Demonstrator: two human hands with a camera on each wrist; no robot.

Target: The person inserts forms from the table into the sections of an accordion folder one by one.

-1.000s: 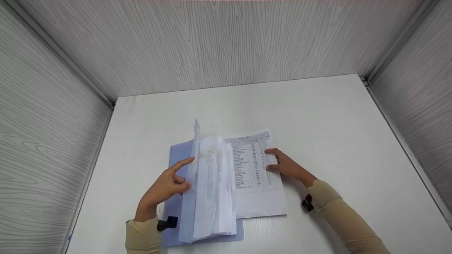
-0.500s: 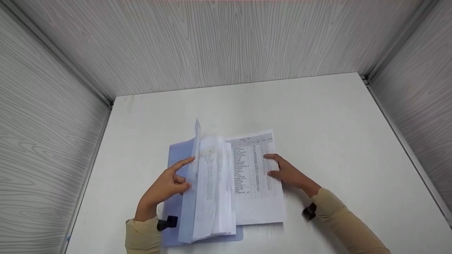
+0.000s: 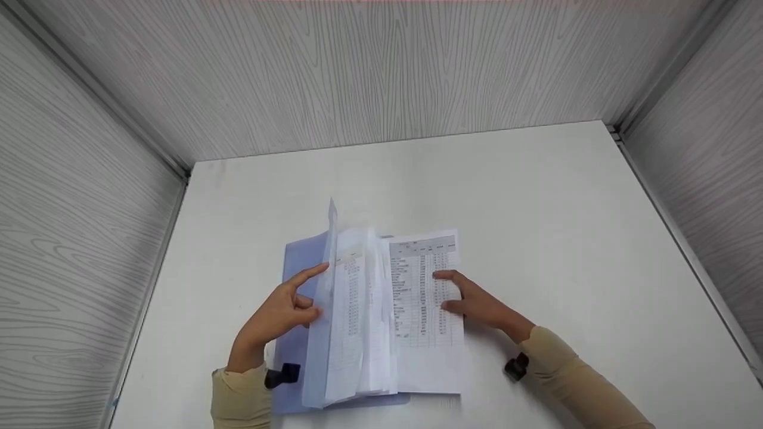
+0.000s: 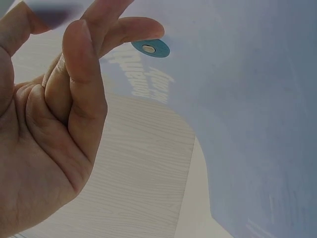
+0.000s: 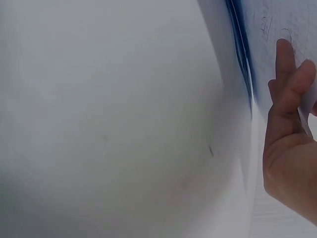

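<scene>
A translucent blue document folder [image 3: 304, 256] lies spread at the near middle of the table, its flap [image 3: 322, 345] raised on edge. My left hand [image 3: 275, 313] holds this flap from the left with fingertips and thumb. In the left wrist view, a finger touches beside a teal snap button [image 4: 148, 49] on the plastic. Several loose papers [image 3: 377, 339] stand inside, right of the flap. With its thumb and fingers, my right hand [image 3: 481, 302] grips the right side of a printed table sheet [image 3: 423, 369]. The sheet's left edge is hidden behind the papers.
A white tabletop [image 3: 536, 208] lies around the folder. Wood-grain panels rise at the back [image 3: 381, 71], at the left [image 3: 77, 250] and at the right [image 3: 703, 149]. Both wrists carry a small black camera mount, one visible beside the right sleeve [image 3: 560, 363].
My right hand has moved left and toward me with the printed sheet, which now sits closer against the folder's papers and straighter. The left hand and the flap have stayed nearly still.
</scene>
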